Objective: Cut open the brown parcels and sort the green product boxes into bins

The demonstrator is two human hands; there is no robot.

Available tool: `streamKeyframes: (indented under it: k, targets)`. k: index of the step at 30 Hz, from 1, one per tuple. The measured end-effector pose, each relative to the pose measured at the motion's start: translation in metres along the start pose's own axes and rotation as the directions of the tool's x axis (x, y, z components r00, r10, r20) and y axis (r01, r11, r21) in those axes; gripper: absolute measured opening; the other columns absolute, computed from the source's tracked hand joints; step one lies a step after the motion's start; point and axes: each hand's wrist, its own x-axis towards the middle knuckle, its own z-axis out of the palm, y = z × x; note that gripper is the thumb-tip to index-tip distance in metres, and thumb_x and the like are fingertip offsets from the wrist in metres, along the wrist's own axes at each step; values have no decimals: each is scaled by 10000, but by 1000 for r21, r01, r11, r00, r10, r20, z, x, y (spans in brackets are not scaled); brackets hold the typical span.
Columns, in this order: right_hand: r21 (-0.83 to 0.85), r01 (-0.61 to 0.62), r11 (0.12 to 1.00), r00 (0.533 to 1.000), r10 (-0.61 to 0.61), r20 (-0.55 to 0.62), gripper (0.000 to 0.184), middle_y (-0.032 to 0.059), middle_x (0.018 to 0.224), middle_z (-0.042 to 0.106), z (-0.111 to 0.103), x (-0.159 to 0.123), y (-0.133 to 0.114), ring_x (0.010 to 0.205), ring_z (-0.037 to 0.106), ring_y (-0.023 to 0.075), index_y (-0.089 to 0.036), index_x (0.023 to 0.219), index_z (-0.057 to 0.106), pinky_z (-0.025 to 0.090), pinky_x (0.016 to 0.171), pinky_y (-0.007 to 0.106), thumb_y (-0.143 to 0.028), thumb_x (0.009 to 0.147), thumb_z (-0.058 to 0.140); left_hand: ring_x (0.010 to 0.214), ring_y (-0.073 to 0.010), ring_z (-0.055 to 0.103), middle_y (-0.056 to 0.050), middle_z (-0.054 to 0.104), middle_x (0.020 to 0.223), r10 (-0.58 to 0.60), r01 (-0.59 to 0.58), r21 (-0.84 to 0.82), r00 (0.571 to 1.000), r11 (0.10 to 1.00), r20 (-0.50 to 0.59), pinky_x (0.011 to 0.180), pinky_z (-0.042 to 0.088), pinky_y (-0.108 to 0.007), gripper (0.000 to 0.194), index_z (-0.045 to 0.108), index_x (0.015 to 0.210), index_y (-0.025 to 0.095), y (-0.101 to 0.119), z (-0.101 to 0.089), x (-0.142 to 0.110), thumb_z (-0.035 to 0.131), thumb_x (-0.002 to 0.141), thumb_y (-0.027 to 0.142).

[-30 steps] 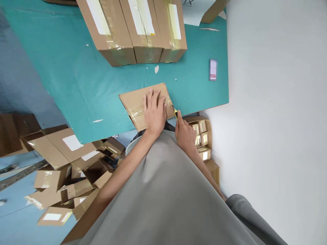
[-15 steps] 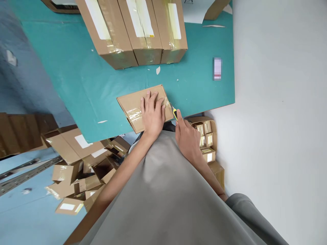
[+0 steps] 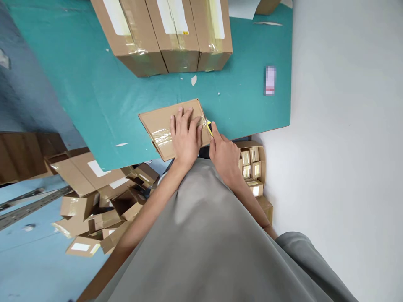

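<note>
Under the left hand (image 3: pixel 185 136), box (image 3: pixel 160 126) tape partly hidden.

Three taped cartons (image 3: pixel 170 33) on teal table (image 3: pixel 94 92), pile of emptied boxes (image 3: pixel 100 197) below, open carton of small boxes (image 3: pixel 252 167)

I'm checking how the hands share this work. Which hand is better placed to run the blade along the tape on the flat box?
The right hand, probably: it already holds the yellow cutter at the taped edge of the flat box. The left hand lies flat on the box, pinning it.
</note>
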Motion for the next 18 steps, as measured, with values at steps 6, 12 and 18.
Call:
streamKeyframes:
  k: [6, 12, 18]
  targets:
    - [-24, -39, 999, 999, 40, 35, 728, 175, 1357, 821, -4, 2, -6, 1072, 831, 307, -268, 1902, 116, 640, 965, 416, -246, 1206, 329, 1812, -275, 250, -87, 556, 1787, -13, 14, -50, 1000, 999, 23, 1513, 72, -617, 489, 650, 1522, 321, -1, -2, 1, 377, 1200, 569]
    - [-60, -55, 997, 993, 61, 102, 748, 194, 1353, 824, 3, -7, -4, 1067, 836, 300, -257, 1901, 121, 644, 946, 425, -212, 1194, 362, 1786, -278, 327, -94, 593, 1750, 1, -1, 19, 1000, 1000, -4, 1508, 142, -612, 441, 705, 1427, 322, -1, -2, 2, 392, 1206, 540]
    - [-44, -65, 997, 980, 73, 185, 669, 167, 1259, 861, 3, -38, 9, 1019, 843, 293, -254, 1871, 303, 630, 916, 389, -250, 1205, 365, 1781, -309, 336, -110, 587, 1756, 5, -5, -13, 1000, 1000, -9, 1496, 139, -639, 437, 698, 1450, 291, -2, -6, 2, 419, 1204, 521]
